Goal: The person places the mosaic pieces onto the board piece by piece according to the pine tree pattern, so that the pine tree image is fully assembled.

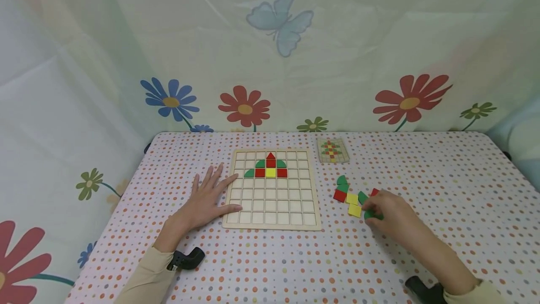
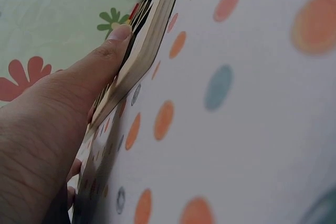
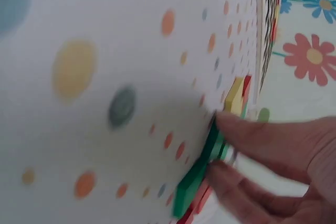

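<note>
A wooden grid board [image 1: 270, 225] lies before me, with red squares, a red triangle, a yellow square [image 1: 271, 172] and green quarter-circles [image 1: 250, 173] in its upper cells. My left hand [image 1: 204, 203] rests with fingers spread at the board's left side; its thumb [image 2: 118, 35] lies over the rim. To the right of the board, my right hand [image 1: 394, 212] pinches a green quarter-circle piece [image 3: 212, 137] between thumb and fingers, low over the table. Around it lie loose pieces: yellow squares [image 1: 355, 210], red squares [image 1: 340, 195] and more green quarter-circles [image 1: 342, 180].
A small pattern card [image 1: 333, 150] with a coloured tree-like figure lies behind the loose pieces. The table has a dotted cloth [image 1: 270, 266]. Behind it hangs a flowered curtain [image 1: 337, 60]. Black wrist straps sit on both arms.
</note>
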Motion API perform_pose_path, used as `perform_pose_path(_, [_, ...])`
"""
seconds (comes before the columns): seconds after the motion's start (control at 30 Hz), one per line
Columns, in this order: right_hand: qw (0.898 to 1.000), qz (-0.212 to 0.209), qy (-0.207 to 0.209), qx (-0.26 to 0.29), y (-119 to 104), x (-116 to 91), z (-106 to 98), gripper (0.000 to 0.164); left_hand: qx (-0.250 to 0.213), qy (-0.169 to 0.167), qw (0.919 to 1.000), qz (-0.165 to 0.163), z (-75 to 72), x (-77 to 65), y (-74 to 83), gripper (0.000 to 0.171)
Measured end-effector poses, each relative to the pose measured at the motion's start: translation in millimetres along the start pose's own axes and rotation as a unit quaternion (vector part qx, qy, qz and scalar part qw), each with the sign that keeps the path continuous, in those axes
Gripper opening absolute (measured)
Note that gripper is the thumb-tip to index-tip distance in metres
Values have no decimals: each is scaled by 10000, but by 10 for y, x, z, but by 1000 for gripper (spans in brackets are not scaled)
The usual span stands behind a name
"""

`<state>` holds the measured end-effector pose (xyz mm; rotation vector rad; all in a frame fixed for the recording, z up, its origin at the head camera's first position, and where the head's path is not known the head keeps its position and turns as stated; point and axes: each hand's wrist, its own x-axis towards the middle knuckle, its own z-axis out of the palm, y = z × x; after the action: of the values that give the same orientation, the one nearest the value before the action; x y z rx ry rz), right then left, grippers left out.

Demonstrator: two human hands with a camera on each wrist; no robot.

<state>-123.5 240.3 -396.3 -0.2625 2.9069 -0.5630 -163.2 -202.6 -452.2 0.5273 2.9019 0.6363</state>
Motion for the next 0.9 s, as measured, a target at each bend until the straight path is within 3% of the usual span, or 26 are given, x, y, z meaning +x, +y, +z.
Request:
perform_pose_path(0.43, [9991,309,56,-283,-164,65,-19,24,69,16,10000,-6,-37,25,6,89])
perform_pose_path(0.63, [9992,89,320,-200,-129,34,-20,22,49,56,10000,-21,-23,13,-8,89])
perform_pose_path(0.9, [9988,187,448,45,-46,-69,30,16,38,2,10000,0,14,-5,-18,90])
